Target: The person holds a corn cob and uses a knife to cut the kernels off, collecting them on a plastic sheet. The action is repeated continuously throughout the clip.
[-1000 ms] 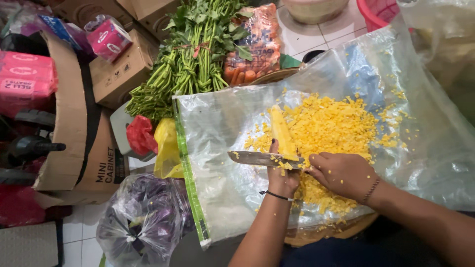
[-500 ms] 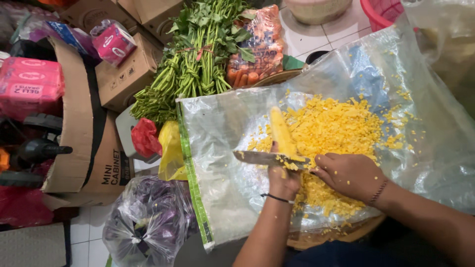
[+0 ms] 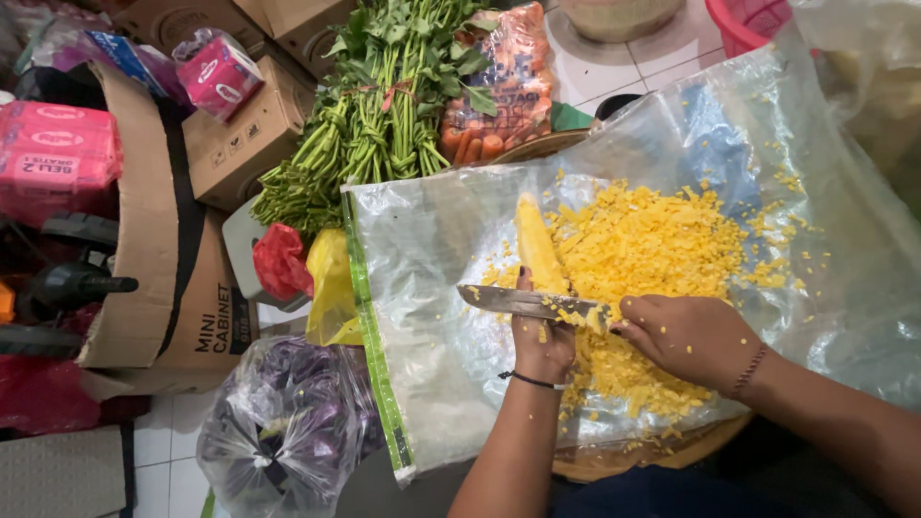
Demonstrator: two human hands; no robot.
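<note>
My left hand [image 3: 543, 341] grips the near end of a yellow corn cob [image 3: 536, 243] that lies on a clear plastic sheet [image 3: 432, 317]. My right hand [image 3: 689, 338] holds a knife [image 3: 523, 301] whose blade lies crosswise over the cob, just above my left fingers. A heap of cut yellow corn kernels [image 3: 652, 259] covers the sheet to the right of the cob and under my right hand. Kernels stick to the blade and to my left hand.
A round wooden board [image 3: 624, 460] shows under the sheet's near edge. Behind lie a bundle of green stalks [image 3: 384, 105] and a bag of carrots [image 3: 499, 86]. Left are cardboard boxes [image 3: 173, 240], pink packets [image 3: 58, 153], red and yellow bags, and a bag of purple vegetables [image 3: 288, 432].
The knife and both hands have slid slightly down the cob toward me; more kernels lie loose by the blade.
</note>
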